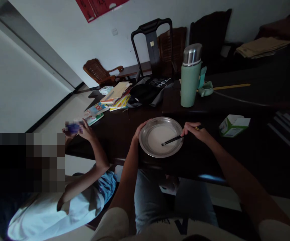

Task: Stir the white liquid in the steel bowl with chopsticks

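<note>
A shallow round metal bowl [161,154] rests near the front edge of the dark table, with a milky white liquid [157,135] inside. My left hand [140,130] grips the bowl's left rim; some of its fingers are hidden against the outer wall. Black chopsticks [173,139] are held in my right hand [193,130], above the bowl's right rim. Their tips dip into the liquid near the middle of the bowl. Right of my right hand, an opened green and white carton [234,125] lies on the table.
Behind the bowl stands a tall green thermos [190,80], beside a small green cup [206,89]. A black bag [146,93] and stacked books [117,95] lie back left. On the left sits another person [59,211], both hands on a blurred device [73,128].
</note>
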The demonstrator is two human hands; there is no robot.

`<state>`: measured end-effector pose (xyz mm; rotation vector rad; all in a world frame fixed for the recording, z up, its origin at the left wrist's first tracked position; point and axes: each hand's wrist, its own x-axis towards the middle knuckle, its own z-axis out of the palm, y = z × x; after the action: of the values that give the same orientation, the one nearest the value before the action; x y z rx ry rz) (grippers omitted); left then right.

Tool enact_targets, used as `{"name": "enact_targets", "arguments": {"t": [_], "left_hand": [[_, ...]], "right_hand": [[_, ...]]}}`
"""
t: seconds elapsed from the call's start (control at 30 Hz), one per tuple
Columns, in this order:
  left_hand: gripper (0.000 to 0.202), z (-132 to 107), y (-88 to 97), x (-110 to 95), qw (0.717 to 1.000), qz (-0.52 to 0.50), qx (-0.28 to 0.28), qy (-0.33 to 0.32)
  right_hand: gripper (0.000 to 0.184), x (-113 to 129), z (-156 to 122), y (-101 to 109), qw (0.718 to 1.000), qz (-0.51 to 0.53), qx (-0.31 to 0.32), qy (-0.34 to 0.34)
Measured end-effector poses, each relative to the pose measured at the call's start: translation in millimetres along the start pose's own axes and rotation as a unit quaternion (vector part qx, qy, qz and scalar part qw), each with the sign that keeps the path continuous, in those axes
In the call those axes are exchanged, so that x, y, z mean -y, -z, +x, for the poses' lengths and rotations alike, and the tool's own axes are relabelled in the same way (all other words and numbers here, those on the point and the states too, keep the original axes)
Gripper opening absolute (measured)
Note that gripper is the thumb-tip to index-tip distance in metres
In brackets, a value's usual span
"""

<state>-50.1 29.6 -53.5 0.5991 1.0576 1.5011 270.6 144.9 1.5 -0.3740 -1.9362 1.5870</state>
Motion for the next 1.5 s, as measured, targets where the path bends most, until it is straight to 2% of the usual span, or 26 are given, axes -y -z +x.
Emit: {"name": "enact_targets", "arguments": {"t": [0.07, 0.13, 0.23, 0.37, 0.5, 0.6, 0.67, 0.77, 0.87, 0.93, 1.07, 1.13, 1.2, 1.3, 1.4, 1.5], "left_hand": [[0.041, 0, 0.2, 0, 1.000, 0.001, -0.003, 0.001], [0.042, 0, -0.1, 0, 1.000, -0.002, -0.005, 0.001], [0.042, -2, -1.3, -1, 1.000, 0.002, 0.001, 0.001], [0.040, -3, -4.2, -3, 1.000, -0.003, 0.005, -0.002], [0.039, -4, -6.2, -4, 1.000, -0.015, 0.006, -0.001], [0.042, -5, -6.1, -3, 1.000, -0.018, 0.006, -0.007], [0.043, -5, -5.4, -3, 1.000, -0.016, 0.004, -0.005], [0.044, -4, -4.6, -3, 1.000, -0.012, 0.000, -0.001], [0.044, -3, -4.0, -3, 1.000, -0.008, 0.007, 0.001], [0.043, -3, -3.3, -3, 1.000, -0.005, 0.010, -0.001], [0.042, 0, -0.2, -1, 1.000, 0.003, -0.007, -0.013], [0.044, 1, 1.6, 0, 1.000, 0.005, -0.010, -0.015], [0.044, 2, 2.8, 0, 1.000, 0.003, -0.009, -0.013], [0.043, 2, 2.8, 0, 1.000, -0.003, -0.003, -0.008], [0.043, -1, 0.5, -1, 1.000, -0.003, 0.001, -0.013], [0.043, -4, -2.9, -2, 1.000, 0.002, 0.003, -0.008]], "right_hand": [[0.047, -1, 0, -5, 0.999, -0.029, 0.028, 0.009], [0.045, -3, 1, -8, 0.997, -0.064, 0.031, 0.021], [0.049, -3, 3, -4, 0.996, -0.084, -0.013, 0.024], [0.052, 1, 2, 5, 0.998, -0.027, -0.054, 0.008], [0.052, 3, 0, 1, 1.000, 0.005, -0.013, 0.005], [0.049, 3, 0, -8, 0.999, -0.031, 0.036, 0.010], [0.046, 2, 0, -12, 0.996, -0.073, 0.046, 0.018], [0.046, 2, 1, -7, 0.994, -0.105, 0.001, 0.027], [0.051, 5, 2, 3, 0.996, -0.060, -0.058, 0.026], [0.053, 6, 1, 7, 0.997, -0.026, -0.064, 0.018], [0.054, 6, -1, 0, 1.000, -0.005, -0.003, 0.011], [0.050, 4, -1, -6, 0.999, -0.026, 0.039, 0.018], [0.045, 2, 0, -9, 0.996, -0.066, 0.054, 0.028], [0.044, 2, 2, -3, 0.996, -0.087, -0.002, 0.030], [0.052, 4, 2, 7, 0.997, -0.039, -0.065, 0.018], [0.056, 5, 0, 10, 0.998, -0.002, -0.056, 0.009]]}}
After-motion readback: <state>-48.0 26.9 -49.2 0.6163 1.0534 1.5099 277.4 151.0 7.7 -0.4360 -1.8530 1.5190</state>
